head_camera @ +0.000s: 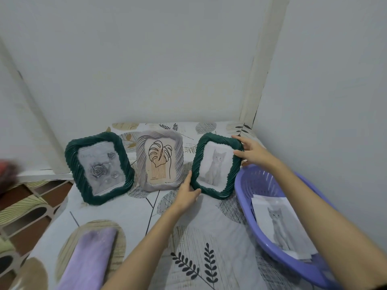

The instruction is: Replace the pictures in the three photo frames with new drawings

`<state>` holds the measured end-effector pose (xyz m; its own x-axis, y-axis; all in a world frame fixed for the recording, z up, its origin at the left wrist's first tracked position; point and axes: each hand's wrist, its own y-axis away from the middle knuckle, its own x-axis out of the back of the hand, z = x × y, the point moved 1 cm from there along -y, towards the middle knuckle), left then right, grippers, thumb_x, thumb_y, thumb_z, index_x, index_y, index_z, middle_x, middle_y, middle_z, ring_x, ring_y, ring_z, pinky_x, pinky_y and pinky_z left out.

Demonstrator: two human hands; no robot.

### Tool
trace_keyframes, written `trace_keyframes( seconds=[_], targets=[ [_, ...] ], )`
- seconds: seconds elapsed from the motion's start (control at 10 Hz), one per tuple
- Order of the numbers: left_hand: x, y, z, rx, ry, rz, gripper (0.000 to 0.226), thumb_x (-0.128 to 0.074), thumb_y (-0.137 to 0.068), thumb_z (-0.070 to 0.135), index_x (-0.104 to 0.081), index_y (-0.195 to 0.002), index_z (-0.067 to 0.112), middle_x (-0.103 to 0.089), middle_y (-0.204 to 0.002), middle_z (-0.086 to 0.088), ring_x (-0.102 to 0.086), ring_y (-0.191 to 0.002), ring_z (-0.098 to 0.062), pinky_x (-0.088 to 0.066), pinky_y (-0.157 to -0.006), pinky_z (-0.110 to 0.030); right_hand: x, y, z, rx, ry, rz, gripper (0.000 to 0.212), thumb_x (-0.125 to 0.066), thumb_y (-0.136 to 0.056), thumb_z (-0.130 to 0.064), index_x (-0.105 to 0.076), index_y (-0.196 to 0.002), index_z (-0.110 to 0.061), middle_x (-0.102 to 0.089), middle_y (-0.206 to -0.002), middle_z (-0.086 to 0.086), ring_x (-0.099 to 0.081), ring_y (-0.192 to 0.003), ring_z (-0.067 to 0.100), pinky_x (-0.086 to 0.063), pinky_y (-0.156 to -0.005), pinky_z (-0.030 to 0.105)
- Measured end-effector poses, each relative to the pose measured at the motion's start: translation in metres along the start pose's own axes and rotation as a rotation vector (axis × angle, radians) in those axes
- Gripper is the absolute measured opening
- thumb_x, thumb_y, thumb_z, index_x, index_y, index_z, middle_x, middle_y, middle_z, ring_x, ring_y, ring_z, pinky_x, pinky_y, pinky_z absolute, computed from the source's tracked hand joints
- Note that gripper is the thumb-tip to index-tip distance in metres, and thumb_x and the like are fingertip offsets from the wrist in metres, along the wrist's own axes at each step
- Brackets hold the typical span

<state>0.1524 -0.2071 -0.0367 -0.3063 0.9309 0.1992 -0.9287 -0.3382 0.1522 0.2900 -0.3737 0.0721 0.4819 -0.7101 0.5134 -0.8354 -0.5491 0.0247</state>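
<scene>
On the bed, both hands — left hand (pixel 188 192); right hand (pixel 249 150) — grip the cat frame (pixel 216 165).

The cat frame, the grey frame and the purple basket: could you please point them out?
cat frame (pixel 195 164): head view, left border
grey frame (pixel 179 155): head view, right border
purple basket (pixel 244 191): head view, near rim

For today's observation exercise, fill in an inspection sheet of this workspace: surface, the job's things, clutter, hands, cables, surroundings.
Surface: leaf-patterned bedsheet.
Job's things: dark green ribbed frame with rose drawing; grey ribbed frame with leaf drawing; dark green ribbed frame with kitten picture, tilted; kitten print in purple plastic basket.
Clutter: lilac cloth.
Hands: left hand and right hand grip the kitten frame.
Cables: nothing seen.
Surroundings: white walls.
</scene>
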Motion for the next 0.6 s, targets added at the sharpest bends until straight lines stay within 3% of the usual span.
trace_keyframes(
  seconds=[0.1, 0.2, 0.3, 0.4, 0.5, 0.6],
  targets=[
    [0.002, 0.001, 0.001, 0.026, 0.056, -0.015, 0.071, -0.049, -0.091, -0.002, -0.012, -0.148, 0.019, -0.054, -0.096, 0.003, -0.053, -0.07, -0.018, -0.042, -0.069, -0.035, -0.002, 0.001, 0.002, 0.004, -0.015, 0.037, 0.055, -0.054, -0.091, -0.004, -0.036, -0.14, -0.02, -0.052, -0.13, 0.014, -0.058, -0.088, 0.017, -0.053, -0.063, 0.035],
    [0.01, 0.01, 0.002, 0.048, 0.067, -0.032, 0.069, -0.049, -0.091, 0.0, -0.013, -0.147, 0.018, -0.05, -0.126, -0.007, -0.057, -0.105, -0.03, -0.046, -0.086, -0.041, -0.002, 0.006, 0.001, 0.003, 0.062, 0.14, 0.058, -0.058, -0.089, -0.012, -0.036, -0.142, -0.019, -0.049, -0.13, 0.013, -0.056, -0.103, 0.025, -0.052, -0.082, 0.043],
    [0.023, 0.024, 0.008, 0.035, -0.069, -0.046, 0.065, -0.051, -0.093, 0.009, -0.017, -0.147, 0.015, -0.036, -0.145, -0.009, -0.042, -0.128, -0.024, -0.037, -0.101, -0.033, -0.007, 0.02, -0.004, 0.119, 0.275, 0.26, 0.056, -0.059, -0.088, -0.014, -0.039, -0.14, -0.015, -0.047, -0.136, 0.009, -0.05, -0.117, 0.024, -0.039, -0.102, 0.038],
    [0.04, 0.047, 0.017, -0.08, -0.26, 0.016, 0.059, -0.053, -0.092, 0.014, -0.025, -0.145, 0.013, -0.043, -0.142, -0.008, -0.043, -0.128, -0.019, -0.034, -0.104, -0.03, -0.024, 0.046, -0.011, 0.261, 0.405, 0.307, 0.052, -0.057, -0.087, -0.012, -0.043, -0.137, -0.014, -0.047, -0.135, 0.01, -0.042, -0.126, 0.025, -0.03, -0.107, 0.034],
    [0.059, 0.079, 0.008, -0.177, -0.486, 0.143, 0.048, -0.051, -0.093, 0.022, -0.037, -0.139, 0.016, -0.049, -0.136, -0.001, -0.042, -0.128, -0.018, -0.033, -0.107, -0.034, -0.049, 0.079, -0.017, 0.33, 0.422, 0.279, 0.047, -0.055, -0.089, -0.012, -0.046, -0.135, -0.016, -0.047, -0.132, 0.007, -0.041, -0.123, 0.025, -0.031, -0.105, 0.036],
    [0.063, 0.126, -0.029, -0.198, -0.724, 0.287, 0.036, -0.048, -0.094, 0.027, -0.048, -0.13, 0.02, -0.05, -0.132, 0.002, -0.044, -0.123, -0.019, -0.033, -0.102, -0.029, -0.07, 0.116, -0.011, 0.297, 0.366, 0.241, 0.04, -0.053, -0.091, -0.015, -0.05, -0.131, -0.018, -0.047, -0.133, 0.002, -0.04, -0.125, 0.02, -0.031, -0.105, 0.034]
  ],
)
